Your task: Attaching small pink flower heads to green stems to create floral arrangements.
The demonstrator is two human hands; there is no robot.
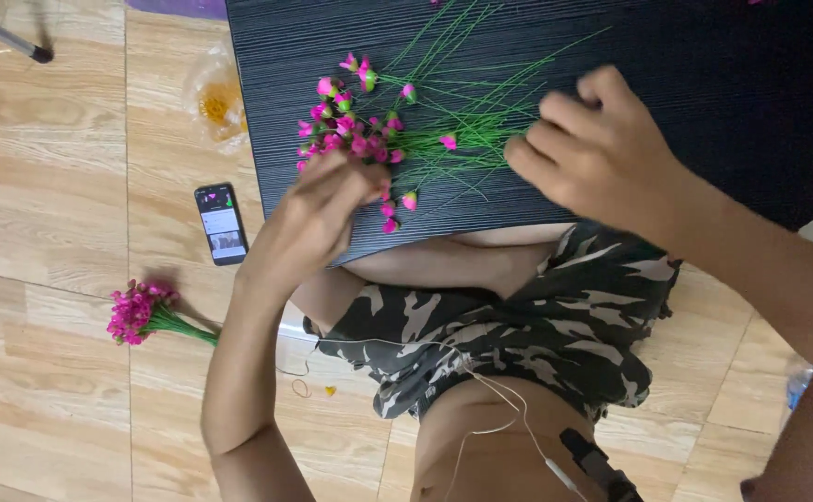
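**A:** Flower stems [425,130] first: your left hand [318,218] lies over the pink heads at the near edge of the low black table [704,84]. Its fingers curl down into the blooms, but I cannot tell whether they pinch a stem or only rest there.

**B:** And my right?

**A:** Your right hand [597,149] sits at three o'clock from the pile, fingers bent inward, the tips touching the green stalk ends. Whether it is clenched on a stalk is hidden by the knuckles.

**B:** Which step would you call it?

**A:** By my judgement, gathering loose stems into one bundle. The heads are partly bunched, while the stalks fan apart. Your next move calls for both hands to draw them parallel, the heads level.

**B:** How do they lie?

**A:** The long axis runs roughly nine to three. Heads point to nine o'clock, stalks to three, some straying towards one o'clock.

**B:** Farther out?

**A:** A phone [221,223] lies on the wooden floor at nine o'clock from your left hand. A finished pink bunch [141,313] lies at eight o'clock, its heads to the left. A clear bag [216,98] sits beside the table's left edge.
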